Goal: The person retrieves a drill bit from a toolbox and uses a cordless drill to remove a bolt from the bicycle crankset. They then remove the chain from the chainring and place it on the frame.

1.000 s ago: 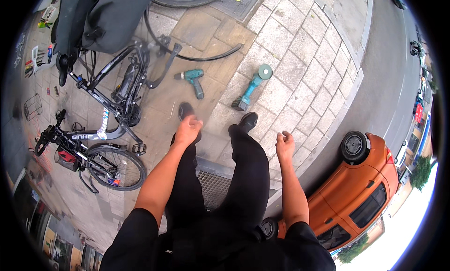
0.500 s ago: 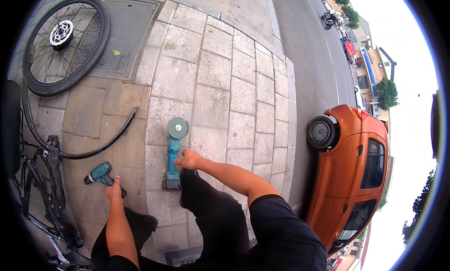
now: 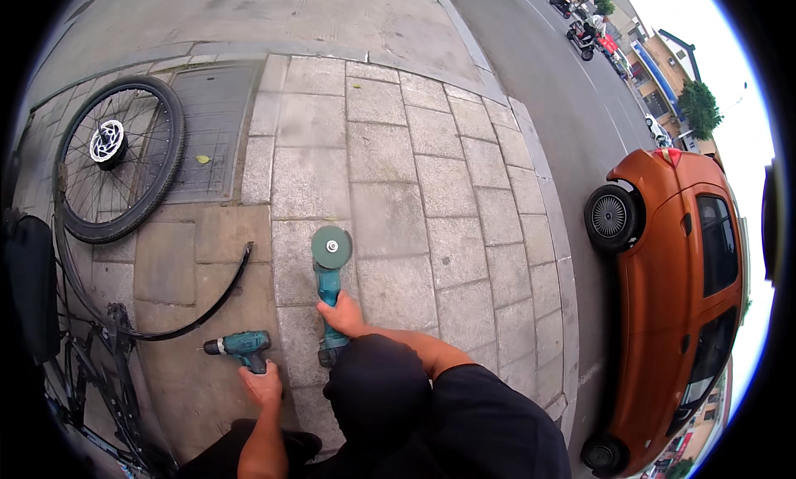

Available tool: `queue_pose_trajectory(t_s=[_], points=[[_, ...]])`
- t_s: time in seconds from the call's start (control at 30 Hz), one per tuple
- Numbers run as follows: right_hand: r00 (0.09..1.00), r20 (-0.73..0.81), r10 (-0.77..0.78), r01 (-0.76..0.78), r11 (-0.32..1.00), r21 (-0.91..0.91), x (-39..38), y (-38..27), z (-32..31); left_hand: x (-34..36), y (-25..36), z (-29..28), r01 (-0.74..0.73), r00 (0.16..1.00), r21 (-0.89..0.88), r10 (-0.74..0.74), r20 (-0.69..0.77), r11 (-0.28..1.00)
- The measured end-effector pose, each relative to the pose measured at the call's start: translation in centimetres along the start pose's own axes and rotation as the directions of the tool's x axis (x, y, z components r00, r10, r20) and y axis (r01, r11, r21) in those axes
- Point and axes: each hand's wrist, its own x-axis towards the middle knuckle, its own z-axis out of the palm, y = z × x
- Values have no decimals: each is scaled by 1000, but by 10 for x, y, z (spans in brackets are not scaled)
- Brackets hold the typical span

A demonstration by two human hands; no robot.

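My left hand (image 3: 262, 384) is closed around the grip of a teal and black cordless drill (image 3: 245, 341), whose chuck points left. My right hand (image 3: 342, 315) is wrapped round the body of a teal cordless angle grinder (image 3: 328, 282). A round green disc (image 3: 332, 240) sits at the grinder's far end, and its dark battery end is toward me. Both tools are over the paving; whether the grinder rests on it I cannot tell. Beyond the drill curves a thin black strip (image 3: 217, 309), its free end turned upward. My black-clad knee (image 3: 377, 388) partly hides my right forearm.
A bicycle wheel (image 3: 170, 160) with a brake disc lies at the far left, near a grey cover plate (image 3: 207, 106). Dark bicycle frame parts (image 3: 116, 371) stand at the left edge. Stone paving (image 3: 390, 222) runs to a kerb, with an orange car (image 3: 672, 313) on the road.
My right hand has closed round the grinder's body. The drill has turned more level, with my left hand still on its grip. The whole view has shifted, and my right knee shows larger.
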Motion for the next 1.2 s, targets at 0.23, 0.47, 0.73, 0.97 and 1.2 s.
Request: queue_pose_trajectory(t_s=[0.23, 0.47, 0.73, 0.97, 1.2], points=[[982, -155, -108, 90, 989, -118, 99, -28, -79, -6, 81, 48, -370, 889, 16, 349, 296, 929], [988, -154, -34, -15, 953, -304, 145, 18, -132, 4, 135, 89, -600, 756, 113, 516, 402, 792], [999, -8, 48, -47, 916, -399, 147, 35, -146, 9, 118, 83, -626, 761, 85, 584, 282, 775], [947, 260, -188, 318, 660, -681, 87, -112, -150, 119, 148, 34, 672, 740, -716, -132, 660, 190], [738, 582, -342, 655, 571, -495, 108, -217, -61, 172, 125, 57, 602, 788, -779, -30, 615, -178]])
